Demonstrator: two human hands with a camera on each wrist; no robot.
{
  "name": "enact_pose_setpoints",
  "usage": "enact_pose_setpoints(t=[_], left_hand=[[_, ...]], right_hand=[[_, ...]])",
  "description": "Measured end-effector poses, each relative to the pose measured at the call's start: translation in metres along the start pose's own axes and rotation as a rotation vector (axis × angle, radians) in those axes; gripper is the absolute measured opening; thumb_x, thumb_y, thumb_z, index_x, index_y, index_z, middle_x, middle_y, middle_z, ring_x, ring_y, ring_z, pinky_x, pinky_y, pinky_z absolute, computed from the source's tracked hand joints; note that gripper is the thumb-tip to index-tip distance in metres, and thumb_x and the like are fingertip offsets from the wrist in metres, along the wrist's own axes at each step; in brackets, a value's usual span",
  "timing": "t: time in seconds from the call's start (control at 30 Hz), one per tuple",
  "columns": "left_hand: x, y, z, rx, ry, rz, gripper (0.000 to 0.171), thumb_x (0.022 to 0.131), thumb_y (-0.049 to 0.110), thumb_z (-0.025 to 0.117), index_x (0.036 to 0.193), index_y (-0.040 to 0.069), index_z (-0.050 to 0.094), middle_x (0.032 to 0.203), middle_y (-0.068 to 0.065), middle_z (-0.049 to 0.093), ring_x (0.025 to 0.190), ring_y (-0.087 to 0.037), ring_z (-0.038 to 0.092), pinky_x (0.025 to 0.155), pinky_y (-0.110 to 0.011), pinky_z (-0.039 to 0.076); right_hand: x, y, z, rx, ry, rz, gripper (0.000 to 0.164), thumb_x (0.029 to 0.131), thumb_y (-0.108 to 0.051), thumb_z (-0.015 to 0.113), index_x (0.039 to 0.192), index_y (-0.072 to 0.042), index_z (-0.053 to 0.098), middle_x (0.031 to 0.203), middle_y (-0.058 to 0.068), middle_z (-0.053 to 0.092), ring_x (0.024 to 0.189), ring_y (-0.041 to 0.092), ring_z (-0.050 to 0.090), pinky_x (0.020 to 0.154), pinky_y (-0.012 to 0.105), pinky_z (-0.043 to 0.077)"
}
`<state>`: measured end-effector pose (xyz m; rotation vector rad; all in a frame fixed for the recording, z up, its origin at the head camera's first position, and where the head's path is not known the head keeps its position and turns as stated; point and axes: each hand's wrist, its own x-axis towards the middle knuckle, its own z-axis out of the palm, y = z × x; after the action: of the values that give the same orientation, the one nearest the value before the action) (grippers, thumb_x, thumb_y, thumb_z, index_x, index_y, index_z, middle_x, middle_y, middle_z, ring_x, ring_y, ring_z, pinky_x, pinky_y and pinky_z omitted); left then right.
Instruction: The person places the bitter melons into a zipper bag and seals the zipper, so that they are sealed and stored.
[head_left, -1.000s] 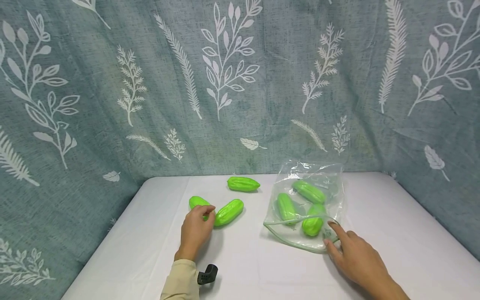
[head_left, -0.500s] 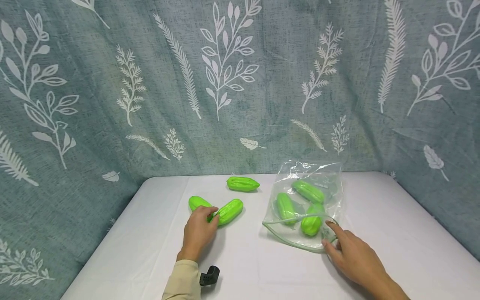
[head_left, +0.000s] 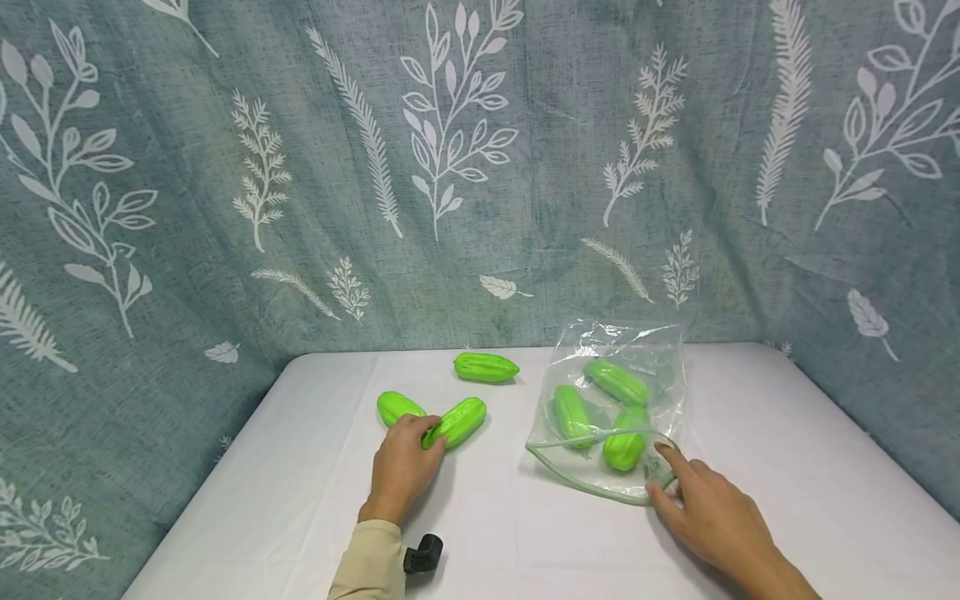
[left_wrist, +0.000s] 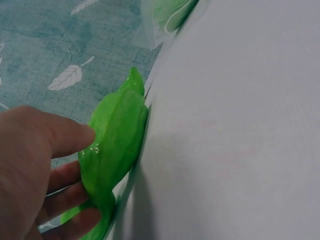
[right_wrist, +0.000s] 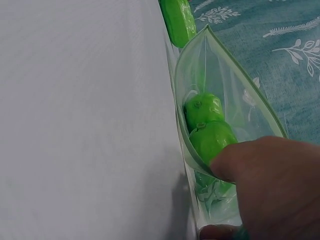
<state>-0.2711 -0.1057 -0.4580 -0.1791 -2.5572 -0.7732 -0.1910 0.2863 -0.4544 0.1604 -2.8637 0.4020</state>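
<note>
On the table's left half, my left hand [head_left: 405, 467] has its thumb and fingers around the near end of a glossy green cucumber-like vegetable [head_left: 463, 419]. In the left wrist view, the thumb lies on one side of this vegetable [left_wrist: 114, 137] and the fingers curve behind it. A second such vegetable [head_left: 397, 406] lies just to the left, partly hidden by the hand. My right hand [head_left: 716, 512] holds the right corner of a clear plastic bag [head_left: 551, 417] by its green-edged mouth, which gapes toward me. Several green vegetables [right_wrist: 212, 140] lie inside the bag.
Another green vegetable [head_left: 486, 367] lies near the back edge of the white-covered table [head_left: 495, 533]. A teal curtain with white leaf prints [head_left: 465, 275] rises right behind the table. A small black device [head_left: 423, 553] sits at my left wrist.
My left hand has shifted slightly right, from beside the left vegetable to the near end of the right-hand one, around which its fingers now lie. The right hand and the bag stay put.
</note>
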Motion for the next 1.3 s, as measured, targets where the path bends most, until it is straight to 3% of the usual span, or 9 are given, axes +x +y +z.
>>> enact_pose_setpoints(t=[0.43, 0.8, 1.3], left_hand=[[-0.003, 0.003, 0.007, 0.037, 0.01, 0.008, 0.037, 0.084, 0.02, 0.08, 0.12, 0.013, 0.073, 0.105, -0.007, 0.065, 0.094, -0.024, 0.067, 0.072, -0.045, 0.056], [-0.002, 0.005, 0.012, 0.058, 0.035, 0.04, 0.038, 0.082, 0.025, 0.083, 0.117, 0.013, 0.072, 0.105, -0.009, 0.068, 0.09, -0.025, 0.068, 0.068, -0.046, 0.056], [-0.001, 0.01, 0.013, -0.007, -0.039, -0.009, 0.045, 0.081, 0.021, 0.084, 0.122, 0.013, 0.068, 0.112, -0.009, 0.069, 0.096, -0.026, 0.067, 0.074, -0.047, 0.054]], right_hand=[[0.001, 0.001, 0.0, -0.009, 0.004, -0.002, 0.062, 0.092, -0.039, 0.069, 0.143, -0.009, 0.05, 0.08, -0.002, 0.054, 0.066, 0.014, 0.05, 0.049, 0.038, 0.042], [0.0, 0.001, 0.001, -0.014, 0.009, -0.006, 0.061, 0.092, -0.039, 0.068, 0.142, -0.009, 0.051, 0.079, -0.003, 0.053, 0.066, 0.014, 0.049, 0.049, 0.038, 0.042], [0.001, 0.001, 0.001, 0.003, 0.023, -0.018, 0.061, 0.093, -0.04, 0.068, 0.143, -0.01, 0.05, 0.08, -0.004, 0.055, 0.067, 0.013, 0.052, 0.049, 0.039, 0.044]])
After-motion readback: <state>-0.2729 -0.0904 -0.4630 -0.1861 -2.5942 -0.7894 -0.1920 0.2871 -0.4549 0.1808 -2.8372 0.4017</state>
